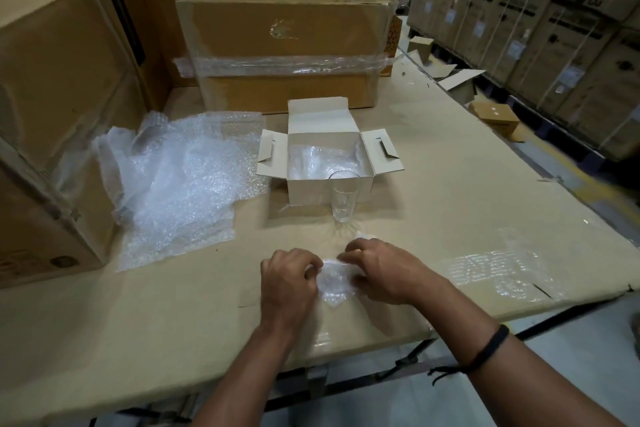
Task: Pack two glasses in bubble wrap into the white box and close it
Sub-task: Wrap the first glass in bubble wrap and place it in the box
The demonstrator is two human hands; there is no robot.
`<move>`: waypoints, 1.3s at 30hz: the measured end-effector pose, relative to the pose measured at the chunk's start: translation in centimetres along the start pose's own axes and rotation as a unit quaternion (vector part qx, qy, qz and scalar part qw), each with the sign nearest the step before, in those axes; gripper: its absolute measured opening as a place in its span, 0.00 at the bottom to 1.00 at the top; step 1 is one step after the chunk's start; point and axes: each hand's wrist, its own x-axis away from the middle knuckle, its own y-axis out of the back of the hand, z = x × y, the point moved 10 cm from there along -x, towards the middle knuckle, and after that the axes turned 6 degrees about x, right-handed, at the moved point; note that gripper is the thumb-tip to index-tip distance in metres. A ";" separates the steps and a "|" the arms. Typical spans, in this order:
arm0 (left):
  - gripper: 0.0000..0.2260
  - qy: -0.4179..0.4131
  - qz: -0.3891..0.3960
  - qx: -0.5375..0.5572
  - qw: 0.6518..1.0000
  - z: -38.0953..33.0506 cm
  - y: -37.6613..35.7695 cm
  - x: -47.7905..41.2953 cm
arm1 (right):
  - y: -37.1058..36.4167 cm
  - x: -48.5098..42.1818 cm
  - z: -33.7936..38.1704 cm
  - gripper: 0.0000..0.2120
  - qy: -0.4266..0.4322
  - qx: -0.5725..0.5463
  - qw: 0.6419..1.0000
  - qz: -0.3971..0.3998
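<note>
both hands curled round a bubble-wrapped bundle (335, 282) on the cardboard tabletop (104, 322), left hand (289, 282) and right hand (379, 269) pinching its wrap, bare glass (343, 196) upright just in front of the open white box (329, 158), loose bubble wrap (173, 177) off left

A warehouse packing area: tall rows of strapped, labelled cartons (519, 31) stacked along the right, big brown shipping boxes (52, 97) crowding the left and back, a work table (433, 166) surfaced with flat cardboard, torn cardboard scraps (460, 80) littering the floor (568, 177) beyond
</note>
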 end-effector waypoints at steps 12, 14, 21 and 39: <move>0.17 0.120 0.061 0.170 0.976 2.6 -4.6 -4.6 | 5.2 4.5 -13.7 0.01 -0.287 -0.268 0.888 -0.242; 0.23 0.147 0.055 0.116 0.981 3.0 -5.6 -5.9 | 7.0 4.4 -15.5 0.03 -0.281 -0.468 0.779 -0.309; 0.32 0.186 0.062 0.039 0.980 3.0 -8.5 -9.4 | 9.0 -3.4 -13.6 0.04 -0.207 -0.703 0.627 -0.263; 0.27 0.127 0.018 0.059 0.990 2.6 -8.2 -9.6 | 10.4 -7.2 -9.6 0.23 0.001 -0.040 0.994 -0.103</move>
